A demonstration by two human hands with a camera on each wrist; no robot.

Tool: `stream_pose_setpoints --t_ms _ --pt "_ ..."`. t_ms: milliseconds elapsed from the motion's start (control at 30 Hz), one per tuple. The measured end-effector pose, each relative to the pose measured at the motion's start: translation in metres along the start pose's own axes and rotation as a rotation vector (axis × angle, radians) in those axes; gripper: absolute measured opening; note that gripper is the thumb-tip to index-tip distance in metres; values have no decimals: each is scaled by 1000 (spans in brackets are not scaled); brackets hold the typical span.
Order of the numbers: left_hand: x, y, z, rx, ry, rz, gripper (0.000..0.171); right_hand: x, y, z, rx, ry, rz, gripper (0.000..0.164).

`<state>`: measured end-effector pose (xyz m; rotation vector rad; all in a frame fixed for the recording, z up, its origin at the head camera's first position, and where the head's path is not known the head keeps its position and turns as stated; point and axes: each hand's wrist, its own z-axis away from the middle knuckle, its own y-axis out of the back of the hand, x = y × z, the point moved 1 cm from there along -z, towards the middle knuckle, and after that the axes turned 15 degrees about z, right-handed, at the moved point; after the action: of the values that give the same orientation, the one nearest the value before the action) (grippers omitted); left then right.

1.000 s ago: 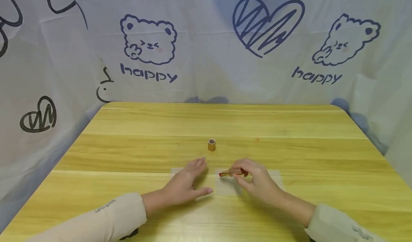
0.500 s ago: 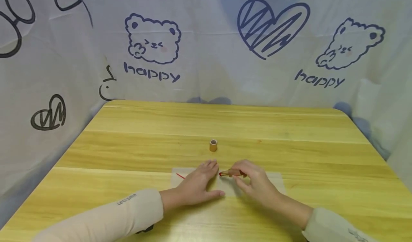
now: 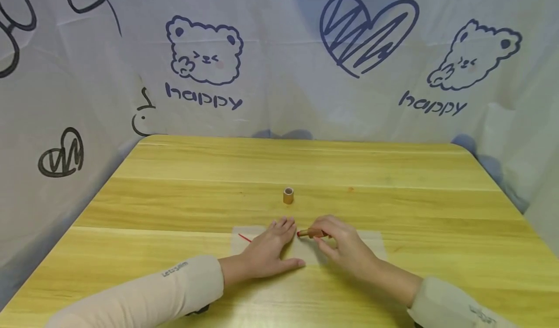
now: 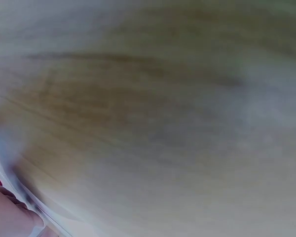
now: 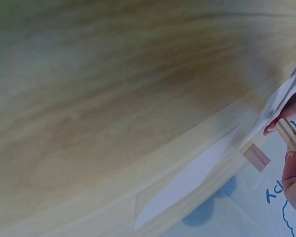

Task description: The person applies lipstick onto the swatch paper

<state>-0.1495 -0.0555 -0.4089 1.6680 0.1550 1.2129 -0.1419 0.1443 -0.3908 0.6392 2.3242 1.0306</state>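
My left hand (image 3: 271, 250) lies palm down with straight fingers on thin white paper (image 3: 371, 243), its thumb spread to the right. Part of a red line (image 3: 244, 237) shows on the paper beside this hand; the rest is covered. Between thumb and fingers, my right hand (image 3: 351, 248) pinches a lipstick (image 3: 311, 233) with a gold tube, tilted low, its red tip pointing left near the left fingers. Whether the tip touches the paper I cannot tell. The lipstick (image 5: 287, 132) also appears in the right wrist view. Whether one or two sheets lie here is hidden.
The lipstick cap (image 3: 288, 196) stands upright, open end up, beyond the hands on the wooden table (image 3: 174, 206). Faint reddish marks dot the tabletop. A white cloth (image 3: 284, 90) with drawn bears and hearts hangs behind. The left wrist view is mostly blurred.
My left hand has moved right and come down flat on the paper, uncovering part of the red line. The right hand keeps the lipstick in nearly the same place.
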Motion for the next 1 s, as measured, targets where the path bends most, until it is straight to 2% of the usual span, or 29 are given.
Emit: stream_pose_setpoints --t_ms 167,700,1000 --pt "0 -1 0 -5 14 16 81 0 -1 -1 0 33 18 26" --pt "-3 -3 -2 1 18 0 78 1 -2 0 -47 38 100 29" --pt "-3 -3 -2 -4 27 12 78 -1 0 -4 -88 62 116 23"
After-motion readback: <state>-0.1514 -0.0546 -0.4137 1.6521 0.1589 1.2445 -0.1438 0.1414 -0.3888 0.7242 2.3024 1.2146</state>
